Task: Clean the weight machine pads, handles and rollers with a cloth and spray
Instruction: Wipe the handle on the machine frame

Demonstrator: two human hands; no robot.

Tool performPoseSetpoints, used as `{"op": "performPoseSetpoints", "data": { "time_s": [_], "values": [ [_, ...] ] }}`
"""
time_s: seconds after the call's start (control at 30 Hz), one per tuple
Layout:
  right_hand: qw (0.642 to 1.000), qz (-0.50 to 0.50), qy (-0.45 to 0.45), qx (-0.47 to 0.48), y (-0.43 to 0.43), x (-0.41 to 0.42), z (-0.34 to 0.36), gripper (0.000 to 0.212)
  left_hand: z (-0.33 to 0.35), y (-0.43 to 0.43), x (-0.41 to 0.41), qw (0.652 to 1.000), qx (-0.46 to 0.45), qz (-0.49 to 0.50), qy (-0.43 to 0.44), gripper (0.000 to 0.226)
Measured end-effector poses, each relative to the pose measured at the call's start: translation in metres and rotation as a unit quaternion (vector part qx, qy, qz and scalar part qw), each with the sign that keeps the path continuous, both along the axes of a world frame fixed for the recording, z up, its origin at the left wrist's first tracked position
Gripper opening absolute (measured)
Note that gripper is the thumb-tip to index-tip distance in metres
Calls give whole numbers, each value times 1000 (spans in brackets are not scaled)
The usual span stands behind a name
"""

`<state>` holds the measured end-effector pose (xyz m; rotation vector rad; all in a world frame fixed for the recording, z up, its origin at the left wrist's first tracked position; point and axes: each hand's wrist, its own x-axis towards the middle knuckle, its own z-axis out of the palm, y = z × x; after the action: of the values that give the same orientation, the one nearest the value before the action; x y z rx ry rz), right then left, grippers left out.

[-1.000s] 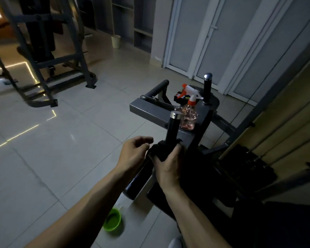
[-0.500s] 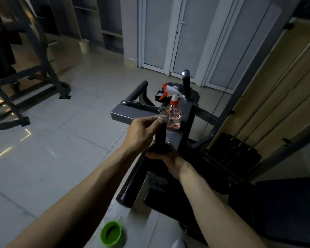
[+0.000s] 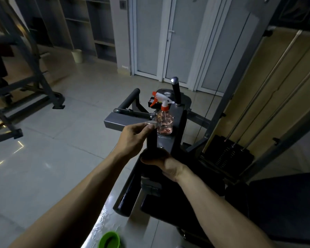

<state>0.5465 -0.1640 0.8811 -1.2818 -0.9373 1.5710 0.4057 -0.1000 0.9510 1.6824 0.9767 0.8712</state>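
Note:
A black upright handle (image 3: 151,138) with a chrome cap rises from the grey machine frame (image 3: 118,120). My left hand (image 3: 132,138) pinches its top at the cap. Lower down, my right hand (image 3: 166,165) grips a dark cloth (image 3: 150,153) wrapped around the base of that handle. A clear spray bottle (image 3: 165,122) with pinkish liquid and an orange-white trigger stands on the frame just behind the handle. A second black handle (image 3: 175,90) stands farther back, and a black roller (image 3: 127,101) sticks out at the far left of the frame.
The weight stack (image 3: 225,154) with guide rods and cable is at the right, and a dark seat pad (image 3: 284,203) at the lower right. A green cup (image 3: 109,240) sits on the tiled floor below. Another grey machine (image 3: 25,83) stands at the left, a pale bin (image 3: 77,56) by the shelves.
My left hand rose from beside the cloth to the handle's chrome top. My right hand slid the cloth down to the handle's base. The view swung right.

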Motion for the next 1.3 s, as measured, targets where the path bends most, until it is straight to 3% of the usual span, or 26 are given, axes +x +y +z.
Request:
{"op": "performPoseSetpoints", "data": {
  "time_s": [0.07,0.2,0.3,0.37,0.43,0.47,0.53,0.6,0.67,0.77,0.87,0.97,1.0,1.07,1.13,1.23,1.3],
  "values": [
    [999,-17,50,4,-4,1,2,36,-7,-3,-6,1000,-8,26,-8,21],
    [970,-209,-44,112,-9,-23,-6,26,-51,-7,-30,987,-83,136,-38,28],
    [932,-299,-112,170,1,-47,7,60,-78,-12,-42,981,-132,141,-6,28],
    [914,-338,-170,145,16,-63,12,70,-83,-14,-44,979,-152,133,-1,27],
    [903,-383,-174,90,30,-65,13,42,-88,-11,-45,977,-164,134,-4,27],
    [916,-364,-148,87,35,-57,10,26,-90,-11,-45,976,-167,138,-7,27],
    [967,-219,-58,114,39,-34,7,15,-92,-12,-45,974,-171,147,-23,26],
    [991,-73,54,103,38,-10,10,19,-91,-15,-43,973,-171,153,-37,24],
    [990,-30,113,79,36,-4,15,24,-90,-18,-41,974,-164,150,-40,24],
    [977,-181,12,111,23,-17,14,29,-92,-20,-41,979,-146,136,-31,24],
    [921,-342,-80,171,18,-38,31,40,-97,-24,-36,989,-125,77,8,20],
    [903,-312,-166,243,32,-48,46,64,-104,-34,-27,993,-101,18,56,25],
    [902,-290,-207,245,37,-51,46,64,-106,-36,-26,994,-99,16,54,27],
    [898,-281,-240,238,46,-49,47,43,-111,-36,-27,995,-90,16,40,27],
    [918,-270,-196,216,54,-39,52,15,-117,-36,-30,996,-86,13,26,25],
    [981,-115,-40,153,62,-13,58,10,-127,-38,-30,994,-107,14,-15,26],
    [993,-32,81,77,66,-4,64,20,-130,-40,-30,994,-108,10,-24,29]
  ]
}}
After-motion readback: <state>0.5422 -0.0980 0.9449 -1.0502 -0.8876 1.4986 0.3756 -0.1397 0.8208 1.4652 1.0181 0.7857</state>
